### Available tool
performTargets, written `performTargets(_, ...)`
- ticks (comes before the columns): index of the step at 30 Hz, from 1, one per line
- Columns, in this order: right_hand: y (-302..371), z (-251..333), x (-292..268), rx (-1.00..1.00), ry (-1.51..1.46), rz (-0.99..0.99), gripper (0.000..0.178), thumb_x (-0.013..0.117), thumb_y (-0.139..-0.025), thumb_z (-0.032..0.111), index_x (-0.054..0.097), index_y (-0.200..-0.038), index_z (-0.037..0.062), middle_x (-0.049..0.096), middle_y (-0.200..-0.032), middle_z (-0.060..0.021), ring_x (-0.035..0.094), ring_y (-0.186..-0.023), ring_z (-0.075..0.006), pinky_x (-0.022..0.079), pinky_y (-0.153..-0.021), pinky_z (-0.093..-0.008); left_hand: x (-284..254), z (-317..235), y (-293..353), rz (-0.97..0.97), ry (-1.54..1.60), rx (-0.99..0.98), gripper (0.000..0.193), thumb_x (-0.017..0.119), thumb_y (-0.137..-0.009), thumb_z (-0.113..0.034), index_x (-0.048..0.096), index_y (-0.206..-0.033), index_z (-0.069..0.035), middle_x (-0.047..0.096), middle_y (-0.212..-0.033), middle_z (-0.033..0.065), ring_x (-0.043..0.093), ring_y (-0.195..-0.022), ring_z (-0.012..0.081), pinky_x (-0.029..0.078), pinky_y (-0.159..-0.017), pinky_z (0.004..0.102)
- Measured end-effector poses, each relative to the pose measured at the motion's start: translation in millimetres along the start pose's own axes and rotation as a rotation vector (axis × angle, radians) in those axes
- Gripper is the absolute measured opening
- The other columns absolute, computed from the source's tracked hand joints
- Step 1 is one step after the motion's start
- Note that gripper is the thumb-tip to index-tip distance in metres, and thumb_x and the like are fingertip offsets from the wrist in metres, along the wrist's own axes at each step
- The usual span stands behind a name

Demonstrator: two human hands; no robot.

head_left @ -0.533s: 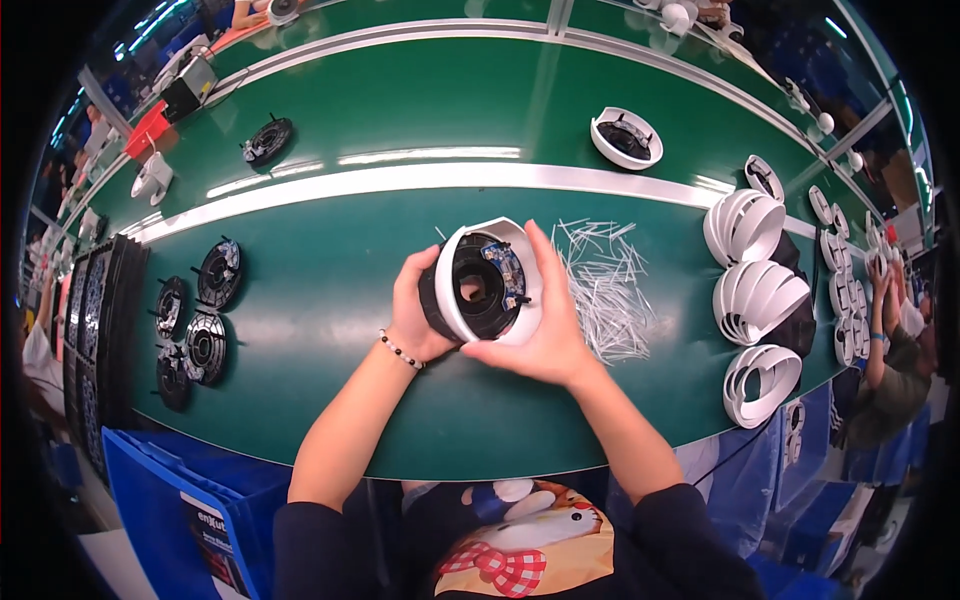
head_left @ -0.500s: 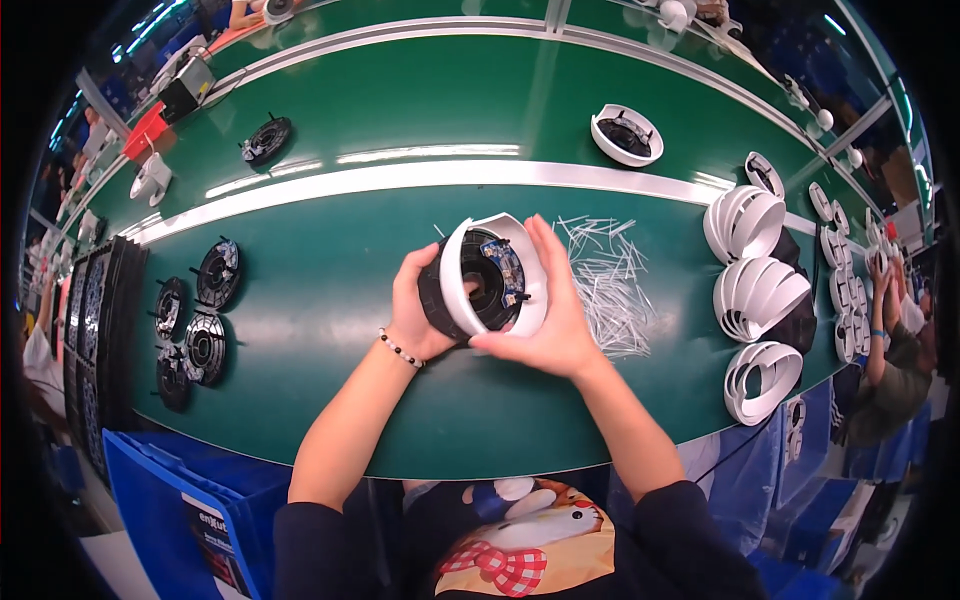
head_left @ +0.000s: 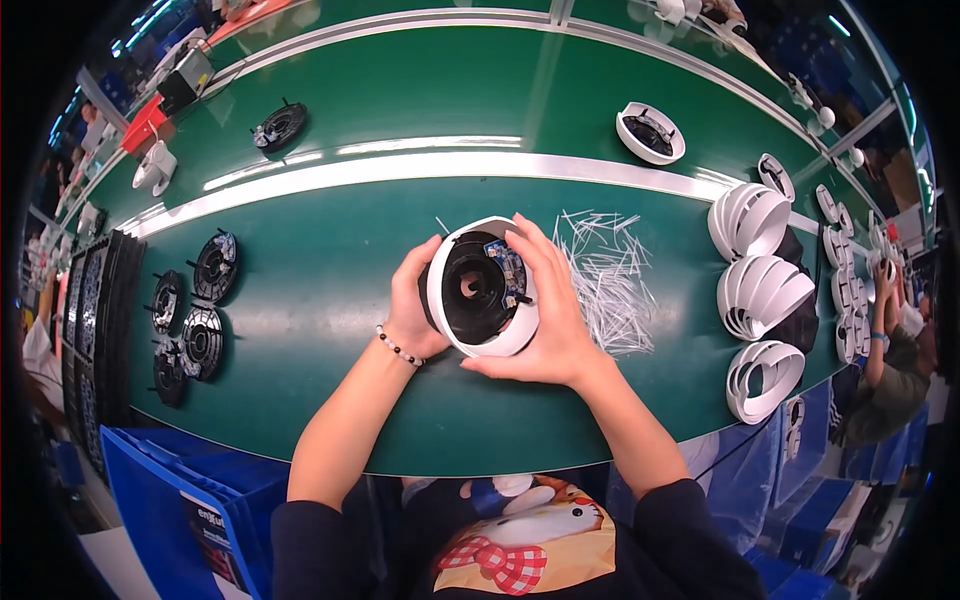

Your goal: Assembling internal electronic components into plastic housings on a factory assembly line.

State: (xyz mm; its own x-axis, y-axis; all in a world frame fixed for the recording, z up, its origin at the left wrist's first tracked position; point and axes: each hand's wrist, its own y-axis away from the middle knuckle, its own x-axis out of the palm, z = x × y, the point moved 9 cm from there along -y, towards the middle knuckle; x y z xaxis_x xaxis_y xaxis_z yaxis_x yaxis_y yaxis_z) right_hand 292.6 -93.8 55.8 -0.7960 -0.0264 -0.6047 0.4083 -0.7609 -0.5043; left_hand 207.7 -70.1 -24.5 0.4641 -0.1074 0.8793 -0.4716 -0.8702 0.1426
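Note:
Above the middle of the green table, both hands hold a white ring-shaped shell (head_left: 447,318) with a round black base (head_left: 463,322) seated inside it. My left hand (head_left: 408,300) wraps the left side, its fingers mostly hidden behind. My right hand (head_left: 553,310) grips the shell's right side, thumb along the lower rim and fingers over the top. A small blue circuit board (head_left: 508,262) shows at the upper right inside the ring. The base has a round hole in its centre, through which some skin shows.
White thin strips (head_left: 605,285) lie scattered right of my hands. Stacked white rings (head_left: 760,300) stand farther right. Several black bases (head_left: 204,343) lie at left, beside black trays (head_left: 90,330). On the far green strip sit a black base (head_left: 282,127) and a white-ringed unit (head_left: 650,133).
The held shell and base have turned to face me more squarely, and my right fingers have curled further over the rim. The pieces on the far strip have shifted right.

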Motion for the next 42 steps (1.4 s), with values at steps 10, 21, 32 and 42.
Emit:
performTargets(10,-0.8,5.6,1.9,-0.058,-0.036,0.035,0.108,0.083,-0.042,0.033,0.026,-0.128,0.0039,0.024,-0.132,-0.0253,0.027,-0.121,-0.0411,0.027,-0.097,-0.0461,1.8,-0.7,5.1,-0.115,-0.084,0.121,0.050,0.031,-0.087,-0.043,0.051,-0.110,-0.003,0.056,-0.105,0.0118,0.056,-0.093,0.0226,0.047,-0.081,0.0351)
performTargets(21,-1.1,-3.1,1.3,0.076,0.040,0.036,0.111,0.081,-0.042,0.038,0.023,-0.126,-0.0052,0.033,-0.126,-0.0236,0.035,-0.113,-0.0399,0.031,-0.093,-0.0446,16.1,6.0,9.2,0.072,-0.216,0.104,0.081,0.035,-0.077,-0.068,0.035,-0.126,-0.003,0.043,-0.123,0.0147,0.045,-0.111,0.0257,0.040,-0.093,0.0399)
performTargets(32,8.3,-10.5,6.6,0.220,0.102,-0.221,0.115,0.077,-0.047,0.046,0.015,-0.130,-0.0049,0.028,-0.127,-0.0242,0.032,-0.115,-0.0375,0.027,-0.096,-0.0438,6.2,-2.7,5.5,-0.104,0.038,0.306,0.048,0.048,-0.074,-0.031,0.047,-0.111,0.000,0.055,-0.104,0.0137,0.054,-0.095,0.0238,0.044,-0.085,0.0359)
performTargets(42,26.0,3.2,-71.0,0.084,0.200,-0.388,0.095,0.074,-0.059,0.036,0.022,-0.129,-0.0009,0.020,-0.133,-0.0266,0.018,-0.123,-0.0442,0.017,-0.099,-0.0512,-19.4,-30.2,-111.6,-0.370,-0.115,0.314,0.043,0.032,-0.087,-0.035,0.047,-0.112,-0.005,0.053,-0.112,0.0122,0.050,-0.105,0.0259,0.040,-0.091,0.0442)
